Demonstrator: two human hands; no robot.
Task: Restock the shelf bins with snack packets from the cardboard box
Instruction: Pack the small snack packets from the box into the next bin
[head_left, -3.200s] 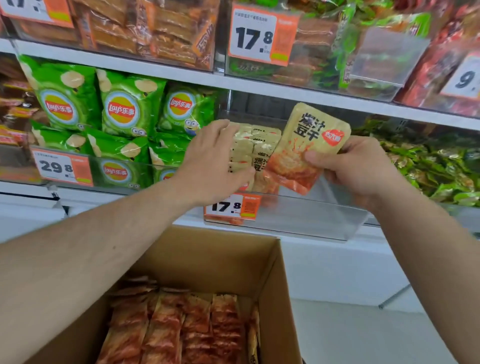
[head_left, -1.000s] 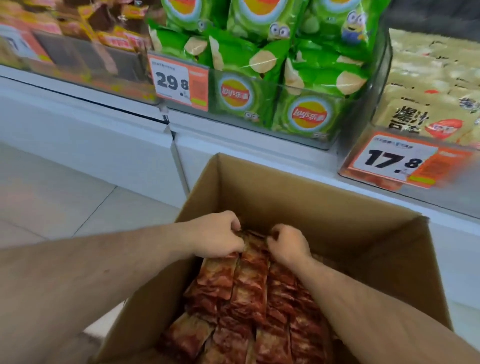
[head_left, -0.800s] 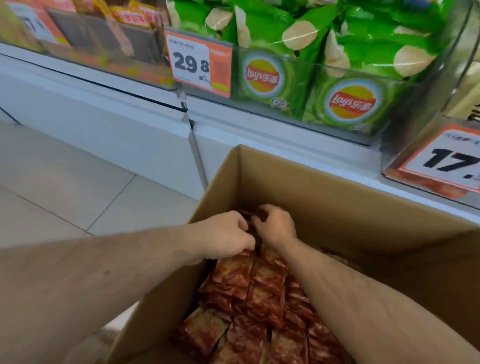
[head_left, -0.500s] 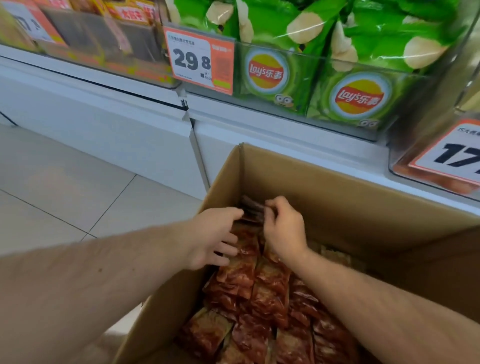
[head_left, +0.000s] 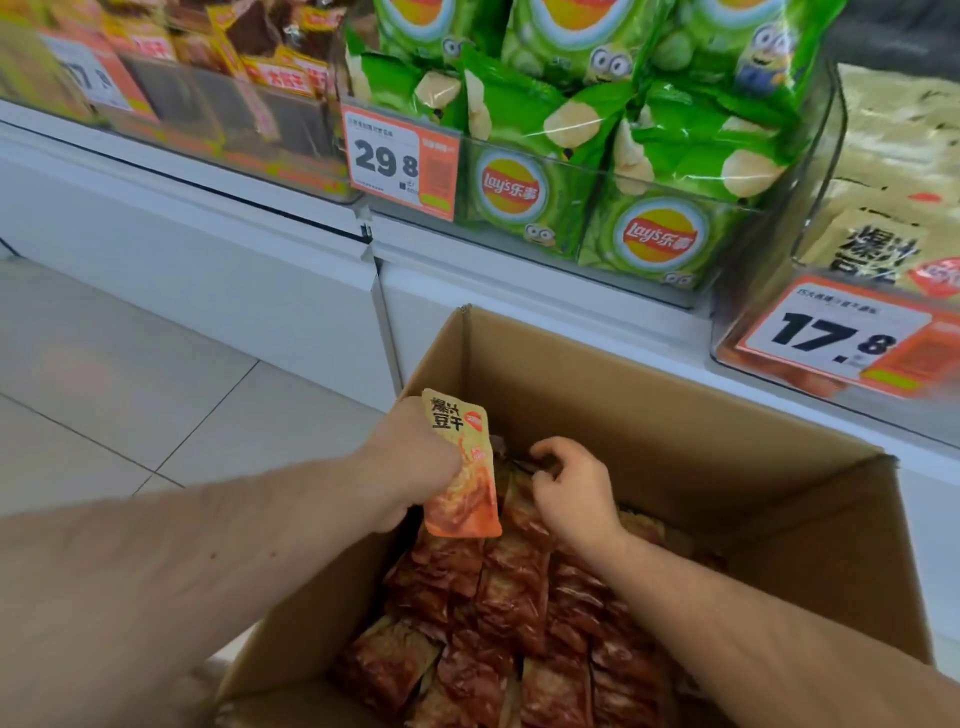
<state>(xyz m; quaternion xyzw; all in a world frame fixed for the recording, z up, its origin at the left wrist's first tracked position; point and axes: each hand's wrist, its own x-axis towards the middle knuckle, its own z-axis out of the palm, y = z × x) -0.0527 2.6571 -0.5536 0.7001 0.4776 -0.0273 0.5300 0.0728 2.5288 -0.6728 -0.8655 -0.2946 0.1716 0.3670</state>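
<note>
Step in hand: pickup. Inside the cardboard box (head_left: 649, 415), packed with red snack packets (head_left: 519, 613), the left hand (head_left: 410, 457) grips one tofu packet (head_left: 462, 467); the right hand (head_left: 569, 488) pinches another. Next: lift to the tofu bin (head_left: 769, 332) beyond the box, right.

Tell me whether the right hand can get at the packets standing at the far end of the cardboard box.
Probably yes. The right hand is already inside the open brown cardboard box, fingers curled at the tops of the reddish snack packets; no flap or other thing covers them.
</note>
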